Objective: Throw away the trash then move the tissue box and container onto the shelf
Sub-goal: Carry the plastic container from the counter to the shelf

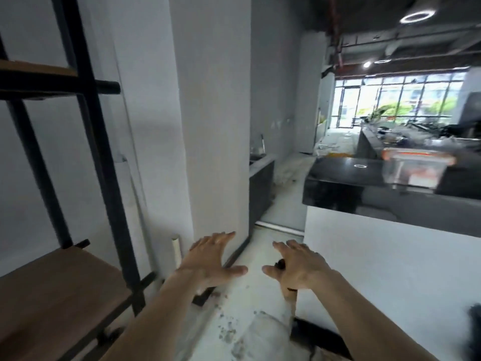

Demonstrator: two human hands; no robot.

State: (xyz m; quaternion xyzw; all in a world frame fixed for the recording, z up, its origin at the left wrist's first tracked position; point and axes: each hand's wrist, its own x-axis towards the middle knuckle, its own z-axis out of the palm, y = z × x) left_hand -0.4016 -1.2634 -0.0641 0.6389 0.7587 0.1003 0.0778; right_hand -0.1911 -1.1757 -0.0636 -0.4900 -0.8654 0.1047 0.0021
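Note:
A clear plastic container (pixel 413 168) with an orange-rimmed lid stands on the black counter (pixel 346 175) at the right, blurred by motion. The shelf (pixel 49 290), a black metal frame with brown wooden boards, fills the left side. My left hand (pixel 213 259) and my right hand (pixel 296 264) are both stretched out low in front of me over the floor, fingers spread, holding nothing. Both hands are far from the container and to the right of the shelf. No tissue box and no trash show in this view.
A grey pillar (pixel 213 126) rises straight ahead between shelf and counter. A white half-wall (pixel 390 269) carries the counter. A passage with a dusty pale floor (pixel 283 183) leads back toward big windows. Cluttered work surfaces (pixel 416 131) stand at the far right.

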